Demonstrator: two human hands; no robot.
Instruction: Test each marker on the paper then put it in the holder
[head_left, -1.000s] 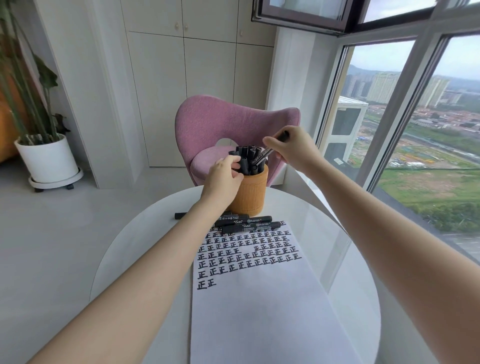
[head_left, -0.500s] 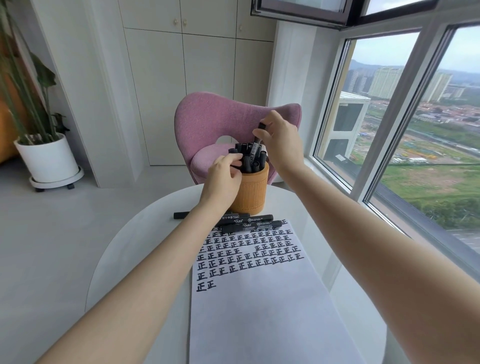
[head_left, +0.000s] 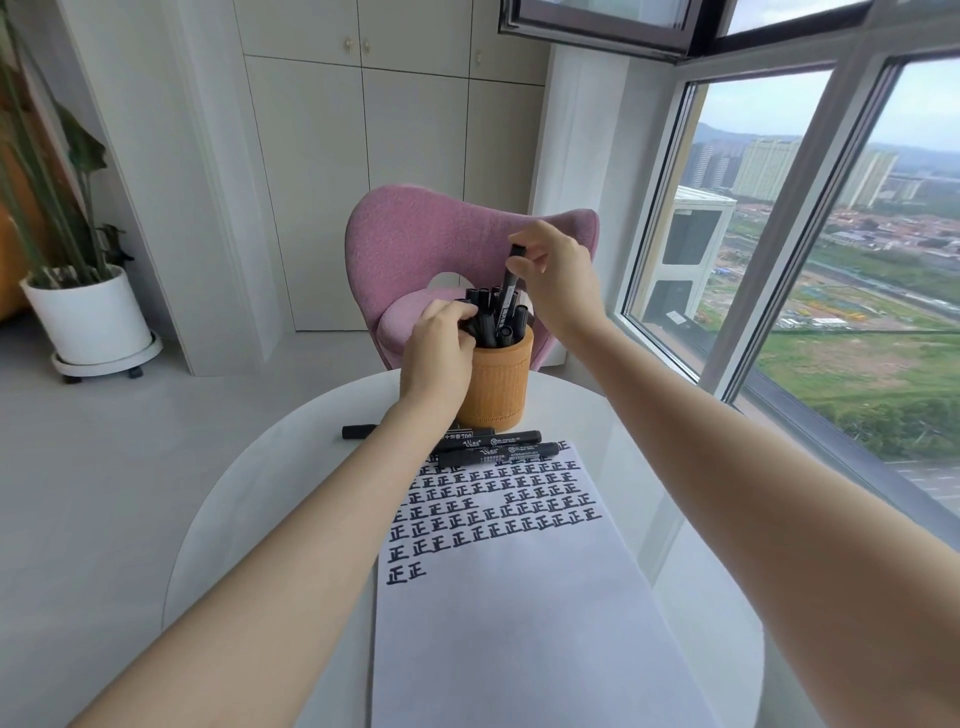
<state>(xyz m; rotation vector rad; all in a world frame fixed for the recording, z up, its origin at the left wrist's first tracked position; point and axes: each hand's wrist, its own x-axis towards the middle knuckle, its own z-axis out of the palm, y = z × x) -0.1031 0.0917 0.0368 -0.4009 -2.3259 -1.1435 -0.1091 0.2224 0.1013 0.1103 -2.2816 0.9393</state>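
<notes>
Inserting one marker (head_left: 506, 296) into the holder (head_left: 496, 384), upper centre of the frame, I pinch its upper barrel in my right hand (head_left: 561, 280). The marker stands nearly upright with its lower end among the stored markers (head_left: 488, 322). My left hand (head_left: 439, 348) curls its fingers over their caps at the holder's left rim.

Progress, as judged: well advanced.
- Paper (head_left: 519, 623): one sheet, with seven rows of test marks (head_left: 493, 499); the last row has two.
- Holder: one, crowded; about a dozen caps, exact count not readable.
- Loose markers (head_left: 511, 439): at least three lie on the worktop (head_left: 260, 519) between holder and paper, partly hidden by my left arm.

These appear to await testing and storing.
</notes>
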